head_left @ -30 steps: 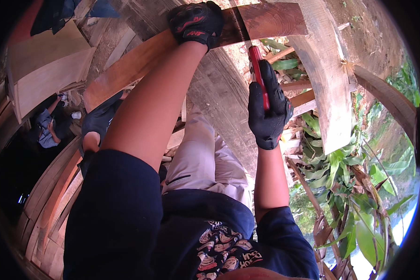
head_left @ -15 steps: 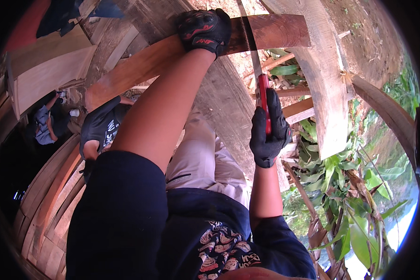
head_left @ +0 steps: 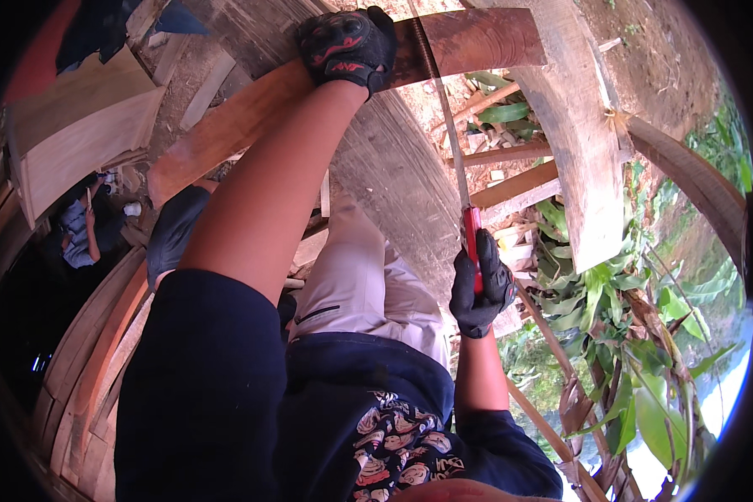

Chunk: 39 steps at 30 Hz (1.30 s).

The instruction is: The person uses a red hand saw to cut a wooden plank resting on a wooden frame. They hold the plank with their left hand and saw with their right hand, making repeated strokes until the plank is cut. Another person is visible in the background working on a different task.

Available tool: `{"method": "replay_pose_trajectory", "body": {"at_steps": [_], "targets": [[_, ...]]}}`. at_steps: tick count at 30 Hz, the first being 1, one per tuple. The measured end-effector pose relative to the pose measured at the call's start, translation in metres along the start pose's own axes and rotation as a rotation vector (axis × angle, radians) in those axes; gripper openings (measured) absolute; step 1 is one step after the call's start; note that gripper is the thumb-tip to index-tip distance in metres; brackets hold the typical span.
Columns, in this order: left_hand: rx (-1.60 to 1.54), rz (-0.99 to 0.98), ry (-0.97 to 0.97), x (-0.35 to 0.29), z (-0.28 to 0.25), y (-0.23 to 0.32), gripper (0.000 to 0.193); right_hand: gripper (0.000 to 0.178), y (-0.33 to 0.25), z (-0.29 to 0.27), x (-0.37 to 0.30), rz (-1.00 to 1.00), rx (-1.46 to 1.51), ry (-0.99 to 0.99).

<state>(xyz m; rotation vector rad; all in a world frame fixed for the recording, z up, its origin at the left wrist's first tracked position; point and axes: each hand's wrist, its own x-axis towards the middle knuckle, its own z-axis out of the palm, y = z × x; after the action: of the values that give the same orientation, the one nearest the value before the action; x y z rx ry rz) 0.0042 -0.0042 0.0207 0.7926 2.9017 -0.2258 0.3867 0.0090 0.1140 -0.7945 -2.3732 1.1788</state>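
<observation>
A long reddish-brown wooden board lies crosswise at the far side, resting on weathered grey planks. My left hand, in a black glove with red marks, presses down on the board with its fingers curled over the far edge. My right hand, also black-gloved, is wrapped round the red handle of a hand saw. The saw's thin blade runs away from me and crosses the board just right of my left hand. Whether its teeth sit in a cut is too small to tell.
A pale wide plank stands to the right, with green leaves and wood scraps below it. Curved boards are stacked at the left. One person sits in the dark far left; another person's dark clothing shows beside my left arm.
My right hand has drawn the saw back toward me, so more blade shows on the near side of the board. The person beside my left arm has shifted, mostly behind it.
</observation>
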Motion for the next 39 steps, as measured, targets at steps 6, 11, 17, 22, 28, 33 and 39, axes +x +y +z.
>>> {"method": "replay_pose_trajectory", "body": {"at_steps": [6, 11, 17, 22, 28, 33, 39], "targets": [[-0.028, 0.044, 0.1, 0.004, 0.022, -0.002, 0.044, 0.046, -0.018, 0.048, 0.105, 0.005, 0.093, 0.068], [-0.074, 0.098, 0.105, 0.001, 0.024, -0.013, 0.05, 0.046, -0.007, 0.039, 0.081, 0.019, 0.066, 0.036], [-0.129, -0.071, -0.005, -0.003, -0.008, -0.003, 0.057, 0.054, -0.025, -0.011, 0.012, 0.145, 0.015, -0.026], [-0.101, -0.137, -0.014, -0.001, -0.006, 0.005, 0.058, 0.05, -0.045, 0.014, 0.102, 0.064, 0.067, 0.034], [-0.185, -0.194, -0.041, -0.01, -0.015, -0.003, 0.06, 0.048, -0.059, 0.003, 0.089, 0.108, 0.052, -0.042], [-0.209, -0.173, 0.036, -0.002, -0.008, 0.006, 0.059, 0.049, -0.085, -0.054, 0.046, 0.103, -0.107, -0.151], [-0.279, -0.171, 0.073, -0.005, -0.014, 0.004, 0.052, 0.048, -0.11, -0.02, 0.14, 0.261, -0.064, -0.167]]}}
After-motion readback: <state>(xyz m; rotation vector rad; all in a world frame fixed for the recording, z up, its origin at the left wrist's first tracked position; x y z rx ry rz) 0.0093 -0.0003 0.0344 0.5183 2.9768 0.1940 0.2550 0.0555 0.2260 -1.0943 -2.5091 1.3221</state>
